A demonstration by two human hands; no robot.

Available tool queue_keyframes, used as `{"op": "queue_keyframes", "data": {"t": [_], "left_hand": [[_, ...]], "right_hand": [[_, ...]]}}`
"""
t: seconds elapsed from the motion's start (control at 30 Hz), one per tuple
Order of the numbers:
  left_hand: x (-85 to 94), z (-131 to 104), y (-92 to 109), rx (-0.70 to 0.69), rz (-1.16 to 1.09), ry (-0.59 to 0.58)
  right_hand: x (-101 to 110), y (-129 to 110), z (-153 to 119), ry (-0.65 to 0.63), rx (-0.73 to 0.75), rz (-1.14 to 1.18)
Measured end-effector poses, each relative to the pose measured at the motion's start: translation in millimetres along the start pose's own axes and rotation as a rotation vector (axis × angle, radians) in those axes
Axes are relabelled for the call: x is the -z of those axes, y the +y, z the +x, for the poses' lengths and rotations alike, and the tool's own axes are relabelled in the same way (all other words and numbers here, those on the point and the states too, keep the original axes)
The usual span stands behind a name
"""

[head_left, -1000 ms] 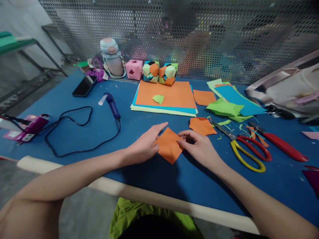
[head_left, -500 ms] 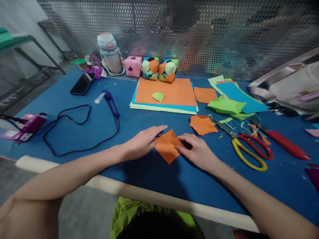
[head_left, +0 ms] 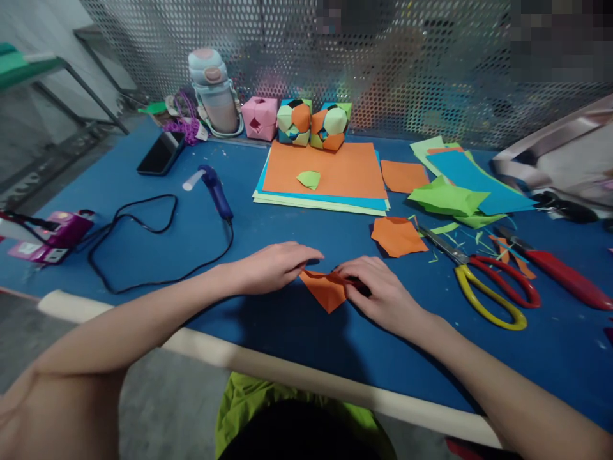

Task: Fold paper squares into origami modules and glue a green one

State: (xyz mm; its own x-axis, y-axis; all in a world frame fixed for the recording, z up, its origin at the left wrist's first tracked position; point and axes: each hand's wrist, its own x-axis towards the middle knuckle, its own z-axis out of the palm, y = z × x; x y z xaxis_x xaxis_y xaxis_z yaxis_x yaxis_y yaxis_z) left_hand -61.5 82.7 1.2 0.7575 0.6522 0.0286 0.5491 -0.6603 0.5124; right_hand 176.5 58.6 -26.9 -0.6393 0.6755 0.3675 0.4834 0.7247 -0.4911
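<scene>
Nearest, the cream edge (head_left: 230, 359) of the blue worktop (head_left: 292, 335) runs on the person's side of both grips. Folded orange paper (head_left: 328, 295) lies between the left grip (head_left: 272, 268) and right grip (head_left: 380, 291), one point toward the person, its far part bent up. The right grip pinches its right corner between thumb and fingers; the left grip touches its left corner, fingers close together, and whether it pinches cannot be told.

Right of the right grip lie open-handled scissors (head_left: 472, 271) and a red-handled tool (head_left: 565, 275); just beyond it, an orange scrap (head_left: 398, 237). A purple tool (head_left: 217, 193) with a black cord lies beyond and left of the left grip. Beyond both grips are a paper stack (head_left: 325, 171), then two multicolour paper models (head_left: 294, 122) and a pink paper cube (head_left: 260, 119), with a bottle (head_left: 216, 96) left of them.
</scene>
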Motion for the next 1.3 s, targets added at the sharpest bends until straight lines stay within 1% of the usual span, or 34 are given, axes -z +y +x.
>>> {"op": "queue_keyframes", "data": {"t": [0.1, 0.2, 0.3, 0.4, 0.5, 0.73, 1.03, 1.17, 1.3], "left_hand": [[-0.3, 0.0, 1.9, -0.020, 0.041, -0.014], [-0.2, -0.6, 1.9, -0.023, 0.071, -0.025], [1.2, -1.2, 0.2, -0.030, 0.064, -0.032], [4.2, -1.0, -1.0, -0.029, 0.014, -0.036], [7.8, -0.4, -1.8, -0.025, -0.032, -0.051], [12.1, -0.1, -6.2, -0.035, -0.097, -0.078], [13.1, 0.5, -5.9, -0.048, -0.112, -0.087], [12.9, 0.9, -7.1, -0.090, -0.102, -0.078], [12.6, 1.5, -8.3, -0.101, -0.077, -0.096]], "right_hand": [[-4.7, -3.2, 0.5, 0.068, -0.011, -0.075], [-6.1, -4.7, 1.9, 0.095, 0.010, -0.061], [-4.2, -4.8, 2.4, 0.084, 0.085, -0.028], [-2.2, -4.8, 1.4, 0.074, 0.170, -0.017], [-1.7, -4.7, 0.1, 0.054, 0.224, -0.022], [-2.2, -1.7, -1.5, 0.019, 0.288, -0.119], [2.4, -1.2, -2.6, -0.120, 0.398, -0.355], [5.2, -1.6, -1.3, -0.129, 0.430, -0.400], [6.1, -1.6, -0.8, -0.112, 0.438, -0.399]]}}
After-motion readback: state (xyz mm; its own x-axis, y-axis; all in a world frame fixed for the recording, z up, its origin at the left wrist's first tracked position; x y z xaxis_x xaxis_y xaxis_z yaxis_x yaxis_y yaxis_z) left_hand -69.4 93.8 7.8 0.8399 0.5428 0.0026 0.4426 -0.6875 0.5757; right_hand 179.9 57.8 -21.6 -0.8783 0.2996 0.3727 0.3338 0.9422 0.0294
